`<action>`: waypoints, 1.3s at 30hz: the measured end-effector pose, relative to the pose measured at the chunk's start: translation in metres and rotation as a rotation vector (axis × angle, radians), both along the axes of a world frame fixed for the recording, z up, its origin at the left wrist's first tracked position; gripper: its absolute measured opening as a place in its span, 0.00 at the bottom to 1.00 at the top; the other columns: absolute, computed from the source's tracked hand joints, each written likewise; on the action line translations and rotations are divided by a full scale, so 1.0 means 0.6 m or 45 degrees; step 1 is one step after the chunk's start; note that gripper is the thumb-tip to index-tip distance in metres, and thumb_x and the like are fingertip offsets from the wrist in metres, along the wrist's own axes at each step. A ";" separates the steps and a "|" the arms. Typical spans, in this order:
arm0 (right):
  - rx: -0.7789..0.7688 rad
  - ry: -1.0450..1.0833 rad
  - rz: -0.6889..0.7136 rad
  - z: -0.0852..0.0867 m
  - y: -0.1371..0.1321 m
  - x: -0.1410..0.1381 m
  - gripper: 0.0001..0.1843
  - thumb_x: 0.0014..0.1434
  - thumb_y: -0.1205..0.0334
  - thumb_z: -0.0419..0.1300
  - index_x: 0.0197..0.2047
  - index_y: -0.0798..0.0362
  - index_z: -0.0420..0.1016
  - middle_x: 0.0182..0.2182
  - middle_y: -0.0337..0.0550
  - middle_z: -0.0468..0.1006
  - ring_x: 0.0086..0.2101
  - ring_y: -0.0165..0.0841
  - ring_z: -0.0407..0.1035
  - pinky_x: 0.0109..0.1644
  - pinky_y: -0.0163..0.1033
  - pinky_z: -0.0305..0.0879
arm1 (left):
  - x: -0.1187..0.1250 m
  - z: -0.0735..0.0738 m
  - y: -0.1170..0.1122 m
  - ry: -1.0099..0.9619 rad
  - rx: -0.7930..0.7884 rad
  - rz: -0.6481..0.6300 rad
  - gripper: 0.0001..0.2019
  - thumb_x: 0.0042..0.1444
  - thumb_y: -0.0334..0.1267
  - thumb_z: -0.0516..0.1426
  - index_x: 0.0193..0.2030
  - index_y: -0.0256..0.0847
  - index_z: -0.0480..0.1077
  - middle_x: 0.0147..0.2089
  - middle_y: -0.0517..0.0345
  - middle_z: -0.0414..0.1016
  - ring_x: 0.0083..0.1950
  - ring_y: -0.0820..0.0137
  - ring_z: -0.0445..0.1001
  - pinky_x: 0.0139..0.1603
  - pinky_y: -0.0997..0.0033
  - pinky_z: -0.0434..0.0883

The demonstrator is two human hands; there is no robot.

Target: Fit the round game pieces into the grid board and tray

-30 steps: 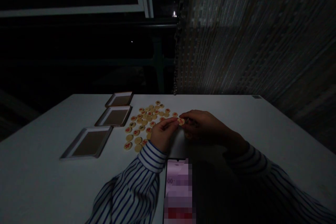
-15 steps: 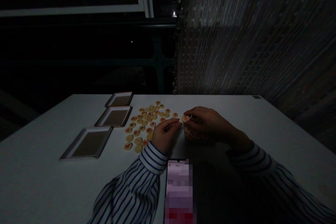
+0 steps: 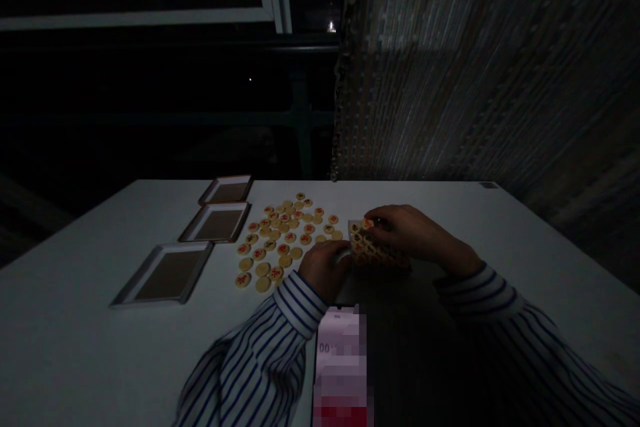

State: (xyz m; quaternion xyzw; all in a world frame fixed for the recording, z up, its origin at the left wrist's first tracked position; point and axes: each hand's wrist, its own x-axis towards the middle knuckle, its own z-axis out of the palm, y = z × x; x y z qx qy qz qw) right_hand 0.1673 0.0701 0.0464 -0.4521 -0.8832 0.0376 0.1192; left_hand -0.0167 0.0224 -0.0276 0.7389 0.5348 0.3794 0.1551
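Note:
My right hand point(image 3: 404, 230) is closed, its thumb and fingertips pinching a Chinese chess piece point(image 3: 367, 223) with a red character. It is over the far left part of an open box point(image 3: 352, 223) where several round chess pieces point(image 3: 370, 250) lie in rows. The hand hides part of the box. My left hand point(image 3: 326, 268) is by the box's left side, thumb and fingers apart, with nothing seen between them. The fingertips look close to the box wall; whether they touch it I cannot tell. Left of this hand many loose pieces point(image 3: 285, 260) are spread out, some face up, others blank.
Three shallow trays or lids point(image 3: 187, 273) stand in a row on the left of the white table point(image 3: 90, 347). A phone point(image 3: 343, 353) lies between my forearms at the near side. Beyond the table's right part hangs a string curtain point(image 3: 425, 80). The light is dim.
My right hand has moved slightly right with its piece, from the box's left edge to over the box. My left hand has come nearer and a little right, uncovering more loose pieces.

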 end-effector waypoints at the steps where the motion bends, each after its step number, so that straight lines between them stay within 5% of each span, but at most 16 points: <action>1: -0.009 -0.022 -0.001 -0.003 0.002 0.001 0.18 0.55 0.57 0.50 0.46 0.53 0.70 0.39 0.45 0.76 0.37 0.34 0.69 0.39 0.35 0.61 | 0.001 0.001 -0.001 0.031 -0.009 -0.002 0.11 0.48 0.33 0.56 0.41 0.39 0.72 0.39 0.53 0.76 0.41 0.67 0.73 0.44 0.66 0.69; 19: -0.205 -0.381 -0.043 -0.019 0.008 0.006 0.15 0.54 0.55 0.49 0.39 0.51 0.73 0.35 0.47 0.75 0.35 0.36 0.68 0.32 0.36 0.56 | -0.002 0.002 0.001 0.101 -0.079 -0.066 0.11 0.50 0.35 0.54 0.41 0.40 0.72 0.40 0.52 0.76 0.43 0.65 0.72 0.46 0.64 0.67; 39: -0.297 -0.391 -0.008 -0.020 0.006 0.004 0.15 0.55 0.57 0.47 0.38 0.51 0.73 0.32 0.46 0.75 0.29 0.33 0.67 0.27 0.34 0.52 | -0.004 0.006 -0.001 0.104 -0.088 -0.035 0.11 0.50 0.35 0.54 0.41 0.40 0.72 0.41 0.52 0.76 0.44 0.65 0.71 0.46 0.64 0.67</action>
